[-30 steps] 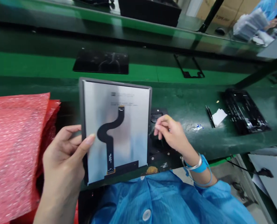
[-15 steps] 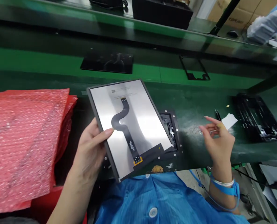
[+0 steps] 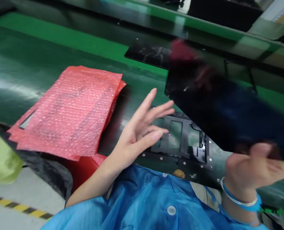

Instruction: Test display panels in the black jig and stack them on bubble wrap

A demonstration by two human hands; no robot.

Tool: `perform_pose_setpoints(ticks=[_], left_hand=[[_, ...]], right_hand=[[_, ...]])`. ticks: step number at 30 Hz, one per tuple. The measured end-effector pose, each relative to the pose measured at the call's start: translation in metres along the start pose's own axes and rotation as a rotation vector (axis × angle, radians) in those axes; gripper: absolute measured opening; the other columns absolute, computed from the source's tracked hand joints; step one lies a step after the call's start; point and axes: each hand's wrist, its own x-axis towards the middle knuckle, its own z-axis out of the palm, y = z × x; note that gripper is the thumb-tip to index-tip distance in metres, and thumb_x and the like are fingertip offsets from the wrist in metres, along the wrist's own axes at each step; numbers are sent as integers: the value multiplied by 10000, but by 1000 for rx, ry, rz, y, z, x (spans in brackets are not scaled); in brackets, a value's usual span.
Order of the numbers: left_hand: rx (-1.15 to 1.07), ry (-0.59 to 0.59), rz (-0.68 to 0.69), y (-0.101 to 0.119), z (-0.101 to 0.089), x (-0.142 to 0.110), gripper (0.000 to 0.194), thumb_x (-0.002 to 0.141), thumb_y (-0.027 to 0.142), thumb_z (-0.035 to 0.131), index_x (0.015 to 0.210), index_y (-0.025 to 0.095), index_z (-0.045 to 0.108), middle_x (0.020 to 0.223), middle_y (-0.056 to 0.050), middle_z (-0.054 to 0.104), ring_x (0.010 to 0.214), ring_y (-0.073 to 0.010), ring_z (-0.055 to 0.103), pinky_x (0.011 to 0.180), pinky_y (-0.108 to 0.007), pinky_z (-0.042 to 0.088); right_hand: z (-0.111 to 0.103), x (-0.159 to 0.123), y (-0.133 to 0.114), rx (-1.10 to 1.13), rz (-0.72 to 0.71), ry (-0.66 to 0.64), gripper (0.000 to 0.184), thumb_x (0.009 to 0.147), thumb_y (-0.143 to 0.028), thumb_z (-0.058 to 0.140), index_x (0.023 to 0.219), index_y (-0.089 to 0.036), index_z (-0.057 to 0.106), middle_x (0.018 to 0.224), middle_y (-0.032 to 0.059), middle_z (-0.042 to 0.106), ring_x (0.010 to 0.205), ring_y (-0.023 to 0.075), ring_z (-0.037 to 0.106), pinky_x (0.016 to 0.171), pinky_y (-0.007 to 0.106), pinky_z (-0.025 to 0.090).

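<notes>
My right hand [image 3: 259,166] grips a display panel [image 3: 223,111] by its near edge, thumb on the glass. The panel's dark glossy side faces me, tilted and smeared by motion. My left hand [image 3: 142,131] holds nothing; its fingers are spread, pointing toward the panel and apart from it. Below that hand, on the bench, lies a black frame-like fixture [image 3: 180,137] with rectangular openings, partly covered by the panel and my fingers. To the left is a stack of red bubble-wrap bags [image 3: 67,111], with a grey-white piece showing at one bag's end.
A flat black panel [image 3: 149,54] lies at the back of the green bench [image 3: 17,73]. A thin black frame [image 3: 252,80] shows partly behind the held panel. A dark bag [image 3: 50,169] and a yellow-green item [image 3: 3,156] are at lower left. A blue strap [image 3: 257,204] circles my right wrist.
The display panel has passed from my left hand to my right and turned from its silvery back to its dark face. My left hand has opened. The view has swung left.
</notes>
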Motion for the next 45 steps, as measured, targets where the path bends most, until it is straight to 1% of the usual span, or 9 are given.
perform_pose_setpoints(ticks=[2, 4, 7, 9, 15, 28, 33, 37, 45], left_hand=[[140, 117, 61, -9, -18, 0, 712, 855, 495, 704, 1502, 418, 418, 1490, -25, 531, 1396, -336, 473, 1005, -455, 532], [255, 162, 66, -23, -37, -1, 657, 887, 470, 671, 1496, 372, 445, 1520, -45, 498, 1440, -324, 414, 1099, -468, 450], [408, 96, -28, -48, -57, -6, 675, 897, 517, 646, 1505, 295, 454, 1560, -89, 443, 1470, -313, 366, 1206, -489, 300], [513, 12, -88, -61, -64, -12, 747, 879, 591, 644, 1521, 272, 435, 1591, -103, 392, 1496, -312, 317, 1240, -492, 221], [756, -154, -22, -79, -69, -22, 879, 874, 699, 573, 1576, 232, 328, 1630, -121, 301, 1541, -302, 196, 1246, -522, 158], [897, -156, 61, -83, -66, -25, 730, 944, 509, 587, 1576, 271, 311, 1639, -115, 280, 1542, -262, 206, 1227, -517, 224], [939, -168, 72, -83, -65, -26, 604, 957, 456, 590, 1517, 290, 434, 1640, -107, 278, 1546, -266, 192, 1221, -532, 234], [988, -172, 102, -88, -65, -26, 461, 979, 427, 564, 1426, 316, 556, 1650, -105, 242, 1547, -287, 179, 1202, -562, 254], [1009, -150, 136, -93, -63, -27, 506, 956, 497, 572, 1433, 327, 550, 1645, -126, 241, 1542, -311, 190, 1189, -577, 268]], right_hand=[[-5, 5, 9, 115, 96, 290, 563, 969, -548, 412, 1369, -200, 602, 1167, 168, 701, 1160, 399, 639, 921, 607, 535], [-9, 5, 14, 240, 351, 414, 457, 858, -483, 636, 1231, -223, 682, 1196, 156, 695, 1112, 365, 667, 898, 528, 566], [-10, -2, 16, 333, 757, 212, 357, 759, -400, 747, 1084, -254, 721, 1144, 156, 719, 1004, 323, 708, 785, 430, 598], [-6, -6, 15, 381, 847, 145, 348, 682, -386, 805, 994, -254, 726, 1013, 131, 747, 892, 309, 729, 710, 409, 604], [20, -5, 10, 425, 833, 154, 469, 466, -389, 884, 865, -199, 728, 751, 25, 724, 708, 275, 725, 692, 428, 619], [26, 0, 9, 298, 779, 144, 391, 507, -382, 856, 843, -227, 731, 822, 54, 728, 781, 278, 716, 748, 463, 608], [26, 2, 2, 247, 765, 117, 326, 539, -382, 836, 810, -242, 721, 834, 65, 726, 788, 277, 712, 745, 461, 597], [26, 2, -1, 230, 830, 112, 392, 515, -402, 852, 856, -250, 732, 845, 55, 729, 772, 277, 709, 726, 455, 595], [28, 5, -2, 212, 833, 103, 471, 481, -427, 857, 880, -226, 707, 782, 34, 711, 739, 271, 699, 703, 439, 579]])
